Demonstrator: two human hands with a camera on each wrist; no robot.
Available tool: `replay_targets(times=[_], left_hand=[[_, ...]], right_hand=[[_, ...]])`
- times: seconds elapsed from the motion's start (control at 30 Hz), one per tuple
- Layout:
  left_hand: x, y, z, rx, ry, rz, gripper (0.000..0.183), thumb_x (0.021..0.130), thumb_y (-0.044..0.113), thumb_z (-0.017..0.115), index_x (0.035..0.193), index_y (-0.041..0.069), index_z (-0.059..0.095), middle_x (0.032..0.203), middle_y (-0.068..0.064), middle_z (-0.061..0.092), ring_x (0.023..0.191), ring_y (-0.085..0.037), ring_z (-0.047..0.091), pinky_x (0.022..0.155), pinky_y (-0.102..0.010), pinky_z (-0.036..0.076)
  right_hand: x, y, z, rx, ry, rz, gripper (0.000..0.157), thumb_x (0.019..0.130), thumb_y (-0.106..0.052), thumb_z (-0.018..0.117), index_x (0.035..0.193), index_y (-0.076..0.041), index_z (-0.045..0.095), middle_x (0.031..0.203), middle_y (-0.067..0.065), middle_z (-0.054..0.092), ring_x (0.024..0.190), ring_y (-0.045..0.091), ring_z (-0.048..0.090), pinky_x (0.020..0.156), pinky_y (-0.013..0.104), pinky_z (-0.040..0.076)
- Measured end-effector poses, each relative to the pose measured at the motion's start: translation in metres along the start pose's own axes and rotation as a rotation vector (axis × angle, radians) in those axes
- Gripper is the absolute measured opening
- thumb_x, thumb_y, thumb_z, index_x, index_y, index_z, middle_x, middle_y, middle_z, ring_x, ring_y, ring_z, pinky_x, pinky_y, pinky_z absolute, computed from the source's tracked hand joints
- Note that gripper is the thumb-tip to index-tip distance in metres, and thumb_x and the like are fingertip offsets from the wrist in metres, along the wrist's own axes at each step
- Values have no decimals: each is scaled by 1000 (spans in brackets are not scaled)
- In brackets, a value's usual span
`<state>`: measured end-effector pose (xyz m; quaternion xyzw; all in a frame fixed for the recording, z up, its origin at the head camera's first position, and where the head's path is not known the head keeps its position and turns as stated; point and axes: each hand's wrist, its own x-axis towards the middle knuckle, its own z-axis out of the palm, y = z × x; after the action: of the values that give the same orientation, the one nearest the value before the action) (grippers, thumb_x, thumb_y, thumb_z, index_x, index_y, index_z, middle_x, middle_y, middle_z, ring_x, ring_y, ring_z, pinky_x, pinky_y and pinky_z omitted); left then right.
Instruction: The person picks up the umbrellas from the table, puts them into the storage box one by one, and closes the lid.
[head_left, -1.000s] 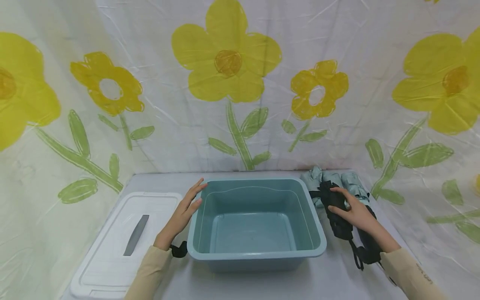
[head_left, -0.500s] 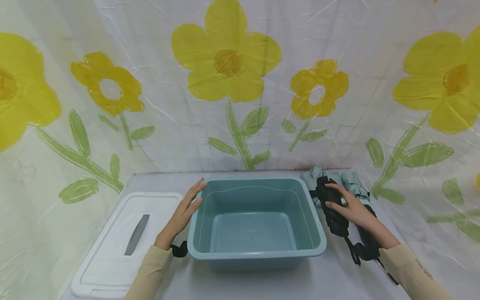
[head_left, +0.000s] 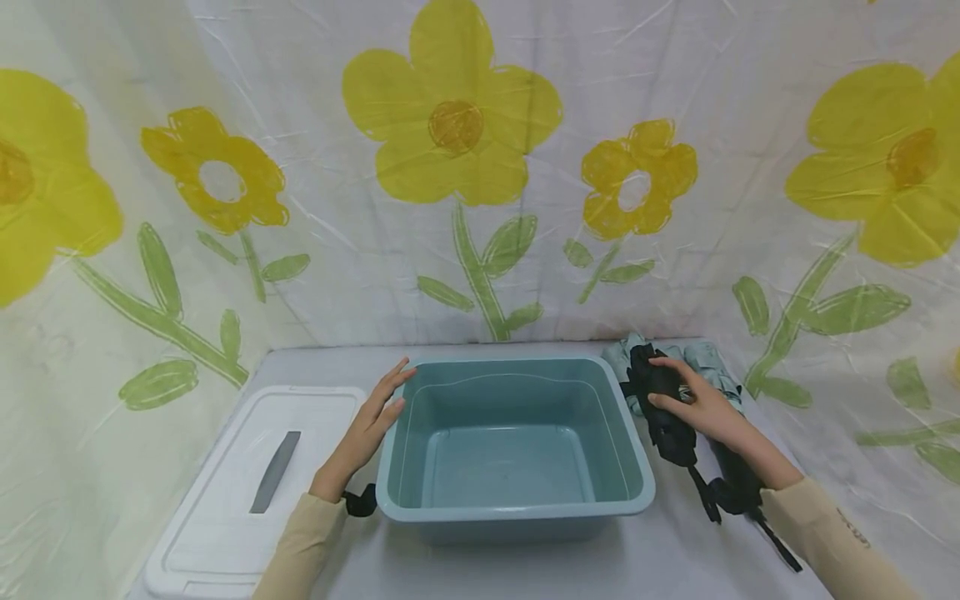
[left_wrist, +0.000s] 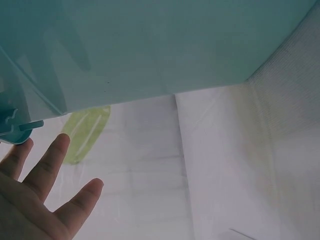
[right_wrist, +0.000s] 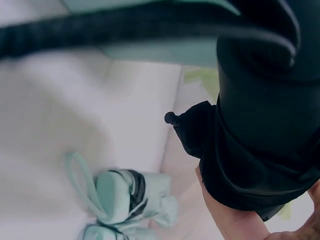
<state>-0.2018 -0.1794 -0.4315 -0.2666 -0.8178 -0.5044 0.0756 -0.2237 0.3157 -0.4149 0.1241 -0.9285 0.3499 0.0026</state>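
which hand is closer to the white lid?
Left. The left hand rests with straight fingers against the teal tub's left wall, right beside the white lid. The right hand grips the black folded umbrella on the tub's far side.

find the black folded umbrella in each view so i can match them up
Head: the black folded umbrella lies right of the teal bin, gripped by the right hand.
Left wrist: not in it; only the bin's wall and the left hand show.
Right wrist: it fills the right side, close up.
Shared landmark: the teal bin.
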Motion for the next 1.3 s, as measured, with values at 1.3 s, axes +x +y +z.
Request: replay_targets(times=[1.3], left_hand=[[0, -38, 4, 23, 19, 19, 47, 98, 7, 39, 143, 17, 35, 154, -6, 17, 142, -31, 12, 101, -68, 17]], right_hand=[[7, -66, -23, 113, -44, 7, 62, 90, -40, 58, 142, -24, 28, 150, 20, 16, 124, 53, 36, 82, 58, 46]])
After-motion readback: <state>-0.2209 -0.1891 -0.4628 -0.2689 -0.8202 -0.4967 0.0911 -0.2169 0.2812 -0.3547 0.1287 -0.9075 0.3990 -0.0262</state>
